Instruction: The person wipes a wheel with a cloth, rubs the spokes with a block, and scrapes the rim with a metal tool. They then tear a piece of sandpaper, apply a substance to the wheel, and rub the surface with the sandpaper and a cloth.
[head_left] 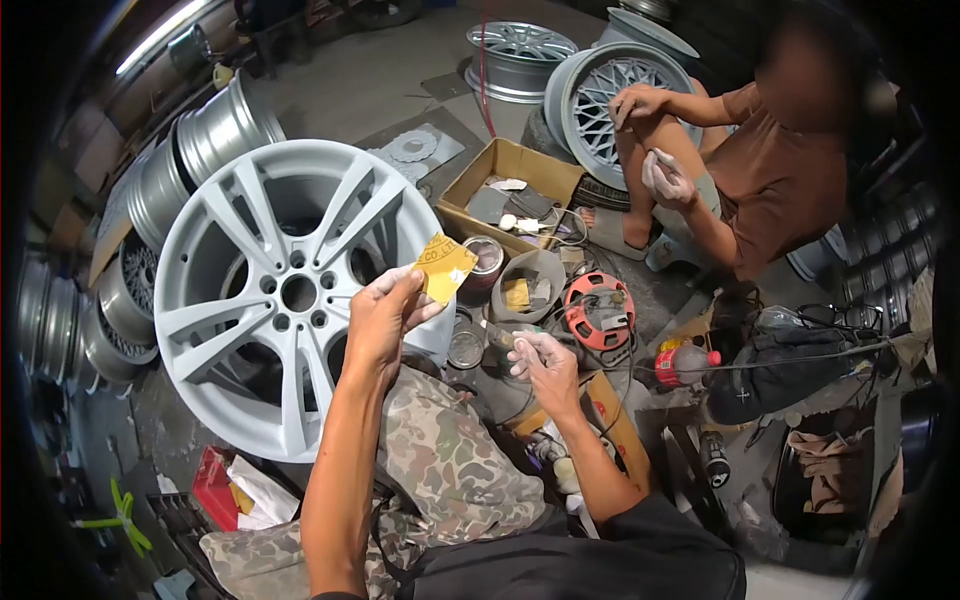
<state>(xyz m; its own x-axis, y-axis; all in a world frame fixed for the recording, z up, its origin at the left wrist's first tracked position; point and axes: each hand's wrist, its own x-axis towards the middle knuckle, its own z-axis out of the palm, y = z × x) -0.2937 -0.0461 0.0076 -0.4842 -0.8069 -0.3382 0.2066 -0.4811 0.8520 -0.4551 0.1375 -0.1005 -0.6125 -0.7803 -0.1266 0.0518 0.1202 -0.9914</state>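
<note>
Reader: Sandpaper position, please.

Me: Yellow sandpaper piece point(445, 265) is held up in my left hand point(385, 320). The fingers point(403, 284) are pinched shut on its lower corner, with the printed backing facing me. It hangs in front of the grey alloy wheel point(290, 290), near a spoke. I cannot tell whether it touches.

Reader: Right hand?

Me: My right hand point(540, 360) sits lower, just beyond my camouflage knee point(450, 460). Its fingers are curled close round a small pale item point(503, 337); what it is cannot be read.

Reader: Which step is this?

Me: Judgement: the sheet is being readied or looked over, and no rubbing is under way. The wheel stands tilted on the floor beside my knee, face toward me.

Reader: What would a next move call for?

Me: Judgement only. Putting the sheet to a spoke would need a flatter grip, since a corner pinch gives no pressure. The grit side would need to face the metal, and the wheel should be steadied.

Reader: Surroundings?

Me: Another person sits opposite, one hand point(665, 175) near their own knee. A cardboard box point(510, 165) and an orange cable reel point(598, 310) lie on the floor between us.
</note>
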